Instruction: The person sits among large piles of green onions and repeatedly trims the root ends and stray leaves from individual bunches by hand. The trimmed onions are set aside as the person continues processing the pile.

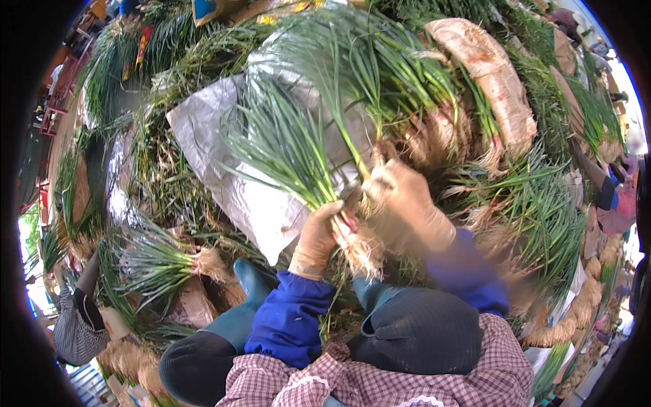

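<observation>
My left hand, in a tan glove, grips a bunch of green onions just above their pinkish bases, with the pale roots hanging toward me. Close on its right, my right hand, gloved too and blurred, has its fingers closed around a few green onion stalks near their root end. Under the leaves lies a crumpled pale plastic sheet. More green onions with roots are heaped beyond my right hand.
A rooted bunch lies at the left by my boot. Loose green onions spread at the right, below a brown rolled wrapping. Leaf trimmings cover the ground at the left. Other people sit at both edges.
</observation>
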Action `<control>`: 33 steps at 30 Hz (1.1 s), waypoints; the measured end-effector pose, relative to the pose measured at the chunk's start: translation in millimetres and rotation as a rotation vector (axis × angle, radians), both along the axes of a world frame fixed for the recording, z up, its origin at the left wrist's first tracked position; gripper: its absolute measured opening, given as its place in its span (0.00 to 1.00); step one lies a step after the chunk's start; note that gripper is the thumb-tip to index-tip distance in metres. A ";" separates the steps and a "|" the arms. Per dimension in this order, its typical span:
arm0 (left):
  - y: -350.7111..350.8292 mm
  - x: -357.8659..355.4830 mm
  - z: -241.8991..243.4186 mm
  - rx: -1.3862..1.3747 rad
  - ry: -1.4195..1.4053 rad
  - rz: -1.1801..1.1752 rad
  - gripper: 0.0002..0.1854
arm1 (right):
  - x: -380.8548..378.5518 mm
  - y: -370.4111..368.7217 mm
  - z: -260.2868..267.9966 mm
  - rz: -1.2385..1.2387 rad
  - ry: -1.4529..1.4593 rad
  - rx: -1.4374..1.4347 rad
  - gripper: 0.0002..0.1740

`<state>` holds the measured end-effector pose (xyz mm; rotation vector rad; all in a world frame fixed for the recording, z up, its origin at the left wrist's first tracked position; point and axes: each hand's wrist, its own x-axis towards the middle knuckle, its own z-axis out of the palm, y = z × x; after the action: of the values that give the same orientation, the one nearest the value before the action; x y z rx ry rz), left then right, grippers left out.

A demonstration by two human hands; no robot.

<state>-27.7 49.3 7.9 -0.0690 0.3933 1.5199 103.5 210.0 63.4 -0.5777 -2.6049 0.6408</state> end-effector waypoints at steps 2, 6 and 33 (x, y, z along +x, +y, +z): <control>-3.8 8.8 -6.3 -0.205 0.046 0.175 0.22 | 13.9 -16.4 -0.2 0.628 -0.065 0.122 0.09; -21.2 7.0 -7.9 -0.154 -0.029 0.314 0.17 | 38.4 -5.4 8.0 -0.115 0.008 -0.981 0.11; -30.7 -13.5 25.9 -0.329 0.447 0.287 0.23 | -18.8 -7.2 -61.5 -0.296 -0.218 -0.052 0.13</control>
<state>-41.3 18.6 33.8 -0.0436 1.0263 1.7389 84.7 202.8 1.9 -1.0794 -2.6264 0.5772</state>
